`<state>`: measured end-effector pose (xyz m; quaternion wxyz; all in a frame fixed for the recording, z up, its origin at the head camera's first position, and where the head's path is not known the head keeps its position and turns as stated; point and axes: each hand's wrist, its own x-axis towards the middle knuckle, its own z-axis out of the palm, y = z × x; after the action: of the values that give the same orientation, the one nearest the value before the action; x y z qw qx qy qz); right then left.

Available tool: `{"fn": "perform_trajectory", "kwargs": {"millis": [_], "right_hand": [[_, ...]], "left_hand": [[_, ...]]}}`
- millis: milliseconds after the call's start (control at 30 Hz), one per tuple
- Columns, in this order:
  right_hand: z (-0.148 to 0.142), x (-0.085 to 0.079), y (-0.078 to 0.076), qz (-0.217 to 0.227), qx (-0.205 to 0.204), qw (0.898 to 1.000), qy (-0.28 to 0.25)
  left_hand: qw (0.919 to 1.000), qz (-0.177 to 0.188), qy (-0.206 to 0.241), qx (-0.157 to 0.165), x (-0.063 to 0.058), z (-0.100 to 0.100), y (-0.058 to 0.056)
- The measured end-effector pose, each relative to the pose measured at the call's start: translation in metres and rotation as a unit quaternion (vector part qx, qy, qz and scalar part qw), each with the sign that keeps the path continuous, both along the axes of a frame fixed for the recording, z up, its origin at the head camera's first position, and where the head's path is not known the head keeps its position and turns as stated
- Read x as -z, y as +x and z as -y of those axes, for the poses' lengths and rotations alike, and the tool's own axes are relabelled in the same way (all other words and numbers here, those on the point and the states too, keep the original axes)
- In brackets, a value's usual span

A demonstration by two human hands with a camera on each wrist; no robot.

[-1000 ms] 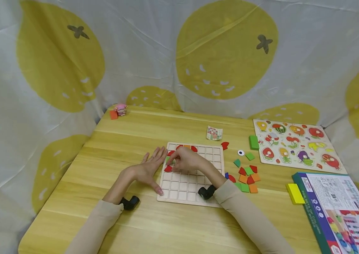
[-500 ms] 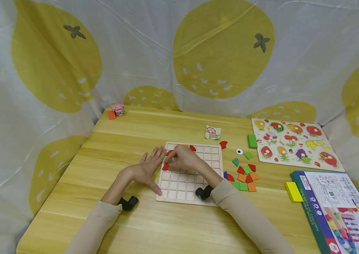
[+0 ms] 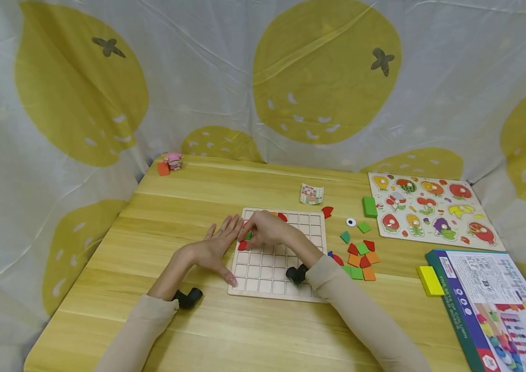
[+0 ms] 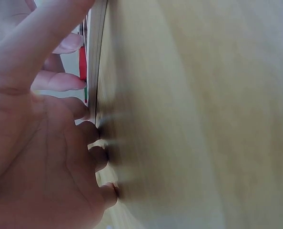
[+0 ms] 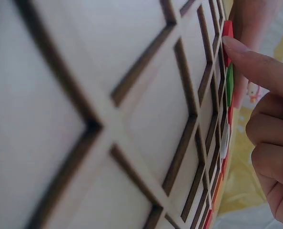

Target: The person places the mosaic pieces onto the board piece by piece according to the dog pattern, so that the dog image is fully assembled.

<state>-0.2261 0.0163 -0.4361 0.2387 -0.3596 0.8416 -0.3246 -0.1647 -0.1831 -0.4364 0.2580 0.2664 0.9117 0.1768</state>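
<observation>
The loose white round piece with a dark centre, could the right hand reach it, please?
Likely yes: nothing covers the white round piece, though the right hand must leave the wooden grid board.

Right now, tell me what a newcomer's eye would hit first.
The huge yellow fruits on the curtain behind the table likely win. Next come the left hand at the left edge of the board and the right hand at a red piece on it. The fruit puzzle lies far right.
</observation>
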Motion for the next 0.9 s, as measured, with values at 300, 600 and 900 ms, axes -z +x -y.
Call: {"fn": "perform_trajectory", "kwargs": {"millis": [300, 600, 900], "right_hand": [[-0.0005, 0.0040, -0.0025, 0.037, 0.021, 0.999, -0.030], [-0.0009, 0.0004, 0.0038, -0.011, -0.019, 1.000, 0.005], [-0.0007, 0.0020, 0.0059, -0.020, -0.002, 1.000, 0.001]], "left_hand": [[1.0000, -0.003, 0.000, 0.003, 0.0006, 0.0003, -0.0001], [1.0000, -0.001, 0.005, 0.000, 0.0010, 0.0004, -0.0003], [1.0000, -0.006, 0.002, 0.005, -0.0001, 0.0007, -0.0001]]}}
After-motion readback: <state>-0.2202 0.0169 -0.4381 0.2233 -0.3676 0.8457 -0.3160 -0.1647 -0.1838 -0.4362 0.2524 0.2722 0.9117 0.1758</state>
